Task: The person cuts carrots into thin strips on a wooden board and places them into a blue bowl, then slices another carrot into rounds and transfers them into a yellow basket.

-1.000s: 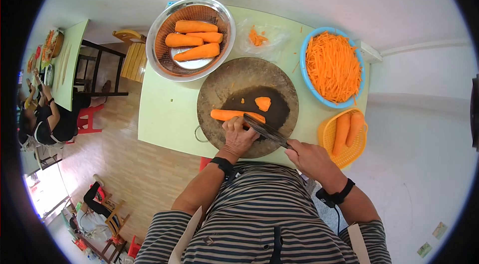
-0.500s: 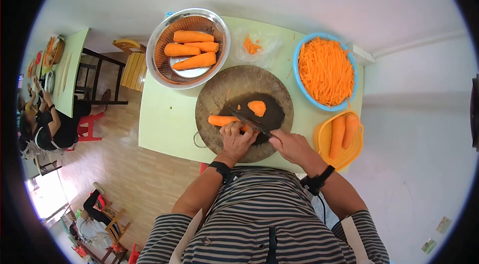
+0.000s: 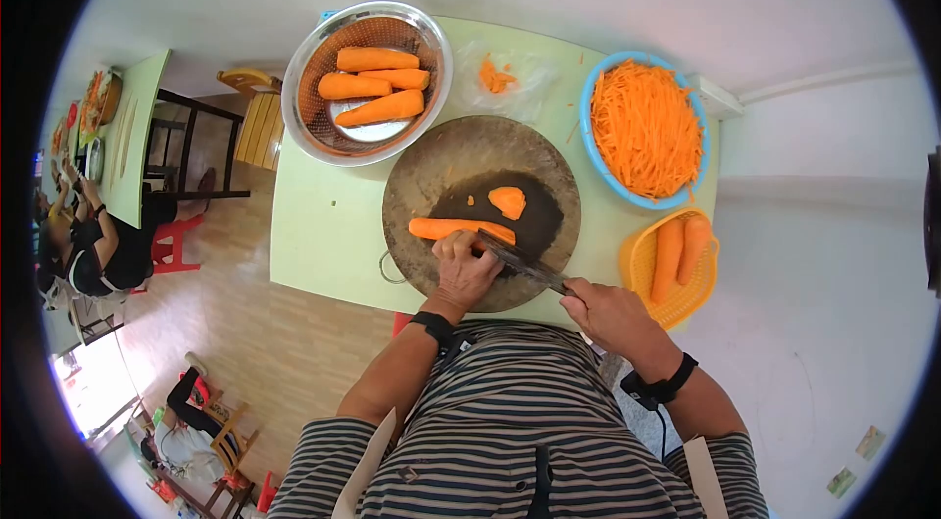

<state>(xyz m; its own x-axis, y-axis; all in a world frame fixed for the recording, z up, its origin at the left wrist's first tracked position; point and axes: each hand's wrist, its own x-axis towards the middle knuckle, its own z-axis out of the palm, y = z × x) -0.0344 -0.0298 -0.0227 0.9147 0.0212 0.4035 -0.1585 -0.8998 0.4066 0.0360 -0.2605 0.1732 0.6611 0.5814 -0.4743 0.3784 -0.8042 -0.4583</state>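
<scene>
Head view, from the near side outward: the striped top (image 3: pixel 490 401) of the wearer comes up to the table edge, a black band (image 3: pixel 432 327) on one wrist and another (image 3: pixel 664 381) with a cable on the other. The right hand (image 3: pixel 618 321) is closed around the handle of a knife (image 3: pixel 524 269), whose dark blade slants over a round chopping board (image 3: pixel 421 166). The left hand (image 3: pixel 468 271) has its fingers curled down at the near side of a long peeled carrot (image 3: pixel 449 227) lying across the board — whether they grip it or only press on it, I cannot tell. The knife partly covers the carrot's right end. Beyond lie a carrot chunk (image 3: pixel 507 202) and a small scrap (image 3: pixel 470 199), on a dark wet-looking patch. The board sits on a pale green table (image 3: pixel 319 235), a ring handle (image 3: pixel 391 269) at its left. To the right, a yellow basket (image 3: pixel 637 269) holds two carrots (image 3: pixel 668 259); farther back, a blue basin (image 3: pixel 588 127) is heaped with carrot shreds (image 3: pixel 647 132). Behind the board are a clear plastic bag (image 3: pixel 534 93) with orange pieces (image 3: pixel 495 76) and a metal bowl (image 3: pixel 290 117) with four carrots (image 3: pixel 377 59). A white wall (image 3: pixel 814 245) closes off the right and back. Off left, across the wood-patterned floor (image 3: pixel 294 362), stand a wooden chair (image 3: pixel 263 132), a red stool (image 3: pixel 176 245) and a second table (image 3: pixel 137 142) — one person in black (image 3: pixel 123 245) beside it, another person (image 3: pixel 186 436) seated lower down.
</scene>
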